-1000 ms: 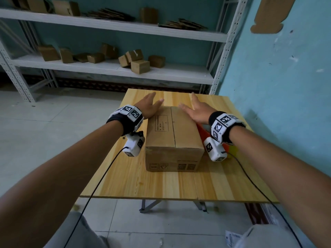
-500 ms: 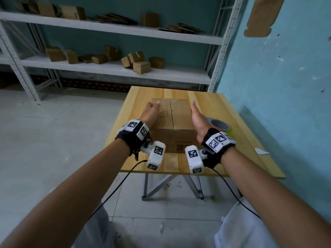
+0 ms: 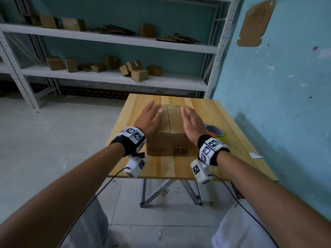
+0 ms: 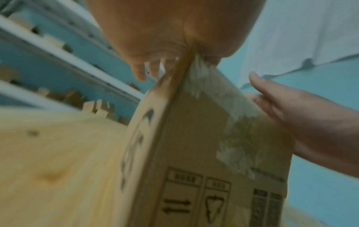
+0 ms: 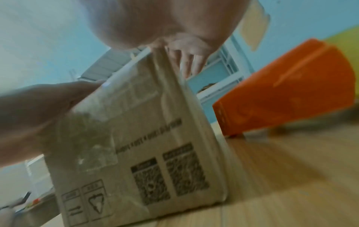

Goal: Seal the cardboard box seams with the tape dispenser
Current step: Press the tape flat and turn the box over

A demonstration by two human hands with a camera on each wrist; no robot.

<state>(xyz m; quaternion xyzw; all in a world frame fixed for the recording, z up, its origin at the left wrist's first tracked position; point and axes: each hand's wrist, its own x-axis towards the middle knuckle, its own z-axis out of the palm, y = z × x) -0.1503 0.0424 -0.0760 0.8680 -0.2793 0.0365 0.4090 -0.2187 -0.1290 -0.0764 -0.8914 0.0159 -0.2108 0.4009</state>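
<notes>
A closed cardboard box (image 3: 176, 126) stands in the middle of the wooden table (image 3: 240, 140), with its centre seam running away from me. My left hand (image 3: 150, 119) lies flat with straight fingers over the box's top left edge. My right hand (image 3: 193, 123) lies the same way over the top right edge. Clear tape (image 4: 223, 93) comes over the top and down the near face of the box (image 4: 194, 145). The orange tape dispenser (image 3: 215, 134) lies on the table just right of the box, beside my right wrist; it also shows as the dispenser (image 5: 287, 95) past the box (image 5: 147, 138).
A small white paper scrap (image 3: 255, 155) lies near the table's right edge. White metal shelves (image 3: 114, 78) with several small cardboard boxes stand behind the table. A blue wall (image 3: 286, 86) runs close along the right side. Cables hang from both wrist cameras.
Both hands have slid back toward me along the box, from its far end to its top side edges. My view has pulled back from the table.
</notes>
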